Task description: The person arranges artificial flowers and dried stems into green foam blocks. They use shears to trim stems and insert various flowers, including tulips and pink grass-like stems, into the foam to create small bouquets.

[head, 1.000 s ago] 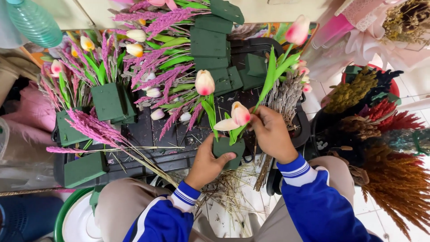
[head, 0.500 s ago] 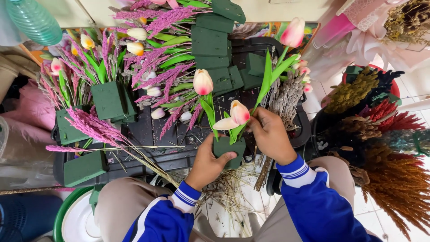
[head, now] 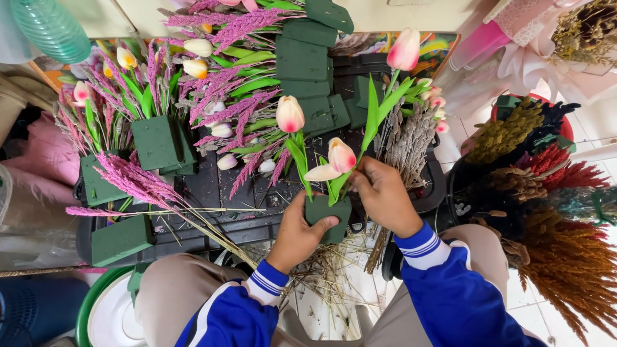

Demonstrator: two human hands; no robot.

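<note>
My left hand (head: 297, 232) grips a small dark green foam block (head: 329, 213) from below and the side. Two pink and cream tulips (head: 290, 114) with green leaves stand in the block. My right hand (head: 384, 195) pinches the stem of a taller pink tulip (head: 404, 50) right at the block's top. Both arms wear blue sleeves with white striped cuffs.
A black tray (head: 212, 193) holds several green foam blocks (head: 302, 61), finished tulip arrangements (head: 138, 96) and pink grass plumes (head: 132, 177). Dried lavender (head: 406, 144) lies right of the block. Dried red, orange and olive bunches (head: 553, 212) fill the right side. A green-rimmed white plate (head: 106, 315) sits at lower left.
The tall pink tulip has sunk slightly lower as my right hand presses its stem at the block. My left hand keeps the block still.
</note>
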